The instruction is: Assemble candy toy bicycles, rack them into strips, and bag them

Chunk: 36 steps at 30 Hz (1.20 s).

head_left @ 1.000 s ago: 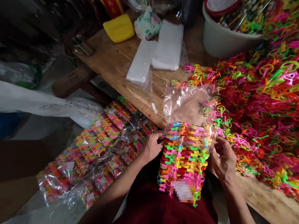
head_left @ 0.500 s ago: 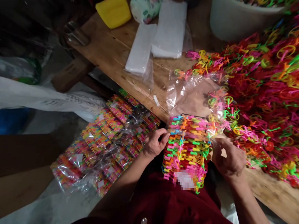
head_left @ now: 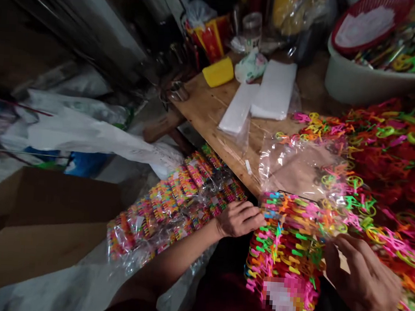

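Note:
A bundle of small bright plastic pieces (head_left: 285,255) in stacked rows hangs over the table's front edge, against my lap. Its far end lies inside a clear plastic bag (head_left: 292,166) spread on the tabletop. At the bundle's left side, my left hand (head_left: 242,219) has its fingers curled together on the bag's edge. My right hand (head_left: 365,280) is closed in a pinch on the bag at the other side, thumb against fingertips. A pixelated patch covers a white label (head_left: 282,298) on the bundle's near end.
Loose plastic pieces (head_left: 388,154) are heaped across the table's right. White bag stacks (head_left: 274,89) and a yellow pouch (head_left: 218,72) lie farther back. A pale tub (head_left: 354,85) holds a red basket (head_left: 369,24). Bagged bundles (head_left: 169,195) and a cardboard box (head_left: 46,229) are at the lower left.
The view has swung left and up, so everything sits farther right and lower. My left fingers have closed in more at the bag's edge; my right hand stays at the other side.

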### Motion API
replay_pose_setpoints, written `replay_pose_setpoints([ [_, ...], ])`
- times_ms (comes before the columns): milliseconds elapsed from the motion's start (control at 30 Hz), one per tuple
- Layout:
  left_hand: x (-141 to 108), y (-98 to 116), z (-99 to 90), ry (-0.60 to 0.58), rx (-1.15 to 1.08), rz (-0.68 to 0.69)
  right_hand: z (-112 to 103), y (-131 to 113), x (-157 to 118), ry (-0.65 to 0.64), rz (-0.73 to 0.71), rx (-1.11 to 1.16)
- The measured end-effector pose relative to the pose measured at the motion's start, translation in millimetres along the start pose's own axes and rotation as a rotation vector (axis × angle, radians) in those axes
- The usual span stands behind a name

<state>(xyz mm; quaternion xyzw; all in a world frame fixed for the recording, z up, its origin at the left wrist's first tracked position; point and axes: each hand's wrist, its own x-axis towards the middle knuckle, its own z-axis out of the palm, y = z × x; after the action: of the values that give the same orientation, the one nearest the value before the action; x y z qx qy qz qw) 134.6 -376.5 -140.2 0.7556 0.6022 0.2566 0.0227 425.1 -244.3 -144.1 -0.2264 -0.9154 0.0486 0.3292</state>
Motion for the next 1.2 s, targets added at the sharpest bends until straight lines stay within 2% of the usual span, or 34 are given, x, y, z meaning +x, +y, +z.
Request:
replay_pose_setpoints([
  [100,5,2,4.4,-0.066,-0.006,-0.142,7,-2,12,0.036,-0.001,-0.032],
  [200,15,9,7.5,0.045,0.027,-0.196,9,-2,23,0.04,-0.022,-0.08],
  [267,20,11,6.9,0.164,0.044,-0.127,6,0,26,0.052,-0.039,-0.099],
  [333,21,11,4.7,0.267,0.043,0.03,-2,1,21,0.074,-0.068,-0.062],
  [400,16,10,2.7,0.319,0.046,0.182,-13,-1,9,0.044,-0.089,0.033],
  [467,7,10,1.8,0.308,0.051,0.256,-24,-4,-6,-0.086,-0.089,0.137],
  [567,-7,12,1.6,0.233,0.056,0.279,-30,-11,-26,-0.28,-0.121,0.268],
  [733,-26,21,1.2,0.116,0.077,0.391,-27,-15,-48,-0.35,-0.188,0.369],
  [867,-46,35,-0.6,0.069,0.064,0.447,-36,-22,-61,-0.396,-0.22,0.438],
  [1000,-55,52,-4.4,0.094,0.113,0.457,-47,-30,-55,-0.337,-0.208,0.402],
  [1100,-46,59,-6.9,0.137,0.136,0.436,-47,-34,-41,-0.235,-0.124,0.25],
  [1200,-38,62,-8.5,0.195,0.152,0.435,-43,-39,-34,-0.156,-0.109,0.174],
])
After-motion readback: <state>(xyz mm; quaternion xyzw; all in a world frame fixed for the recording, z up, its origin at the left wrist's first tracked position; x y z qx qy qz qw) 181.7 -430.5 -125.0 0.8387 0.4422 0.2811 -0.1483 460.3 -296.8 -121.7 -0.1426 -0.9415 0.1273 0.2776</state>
